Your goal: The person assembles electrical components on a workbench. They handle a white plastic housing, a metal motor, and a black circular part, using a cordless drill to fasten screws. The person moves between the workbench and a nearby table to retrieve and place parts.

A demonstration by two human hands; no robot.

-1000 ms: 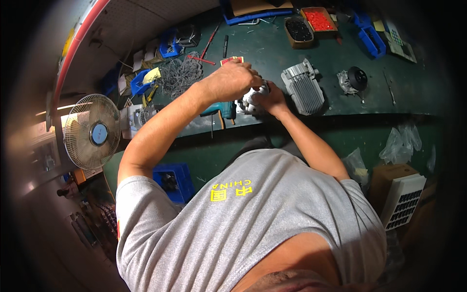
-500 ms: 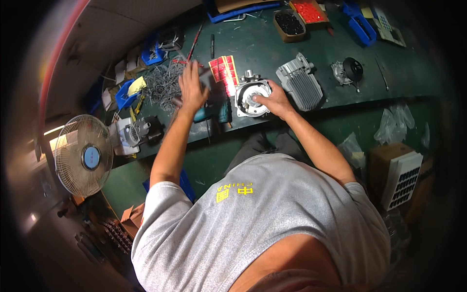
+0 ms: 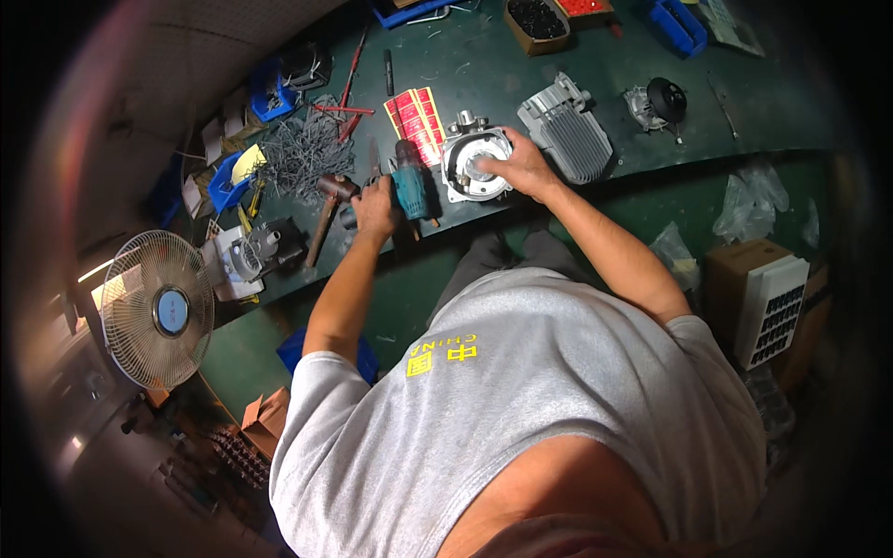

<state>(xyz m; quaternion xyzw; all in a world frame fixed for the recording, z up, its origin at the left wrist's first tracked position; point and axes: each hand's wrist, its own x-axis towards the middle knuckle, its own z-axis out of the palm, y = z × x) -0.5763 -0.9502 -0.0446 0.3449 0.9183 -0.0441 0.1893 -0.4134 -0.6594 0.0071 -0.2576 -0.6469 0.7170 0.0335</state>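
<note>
My right hand [image 3: 523,169] grips the right side of a silver cast-metal housing [image 3: 456,191] lying on the bench, its thumb reaching over the bright round centre. My left hand [image 3: 376,206] is closed round what looks like a power drill, mostly hidden under the palm. Just right of that hand lies a teal power drill [image 3: 410,191], its dark chuck pointing away from me. A hammer [image 3: 325,223] with a brown head and wooden handle rests to the hand's left. Behind the housing are red-and-yellow label sheets [image 3: 409,116].
A finned metal housing [image 3: 579,139] and a small black-wheeled motor [image 3: 664,102] lie to the right. Grey cable ties [image 3: 302,149] pile up at left near blue bins [image 3: 223,184]. A fan [image 3: 167,312] stands beyond the bench's left end; cartons [image 3: 744,279] stand below right.
My left hand has come down toward me from above the tools and closed beside the teal drill, uncovering the hammer. My right hand stays on the metal housing. The view has shifted slightly.
</note>
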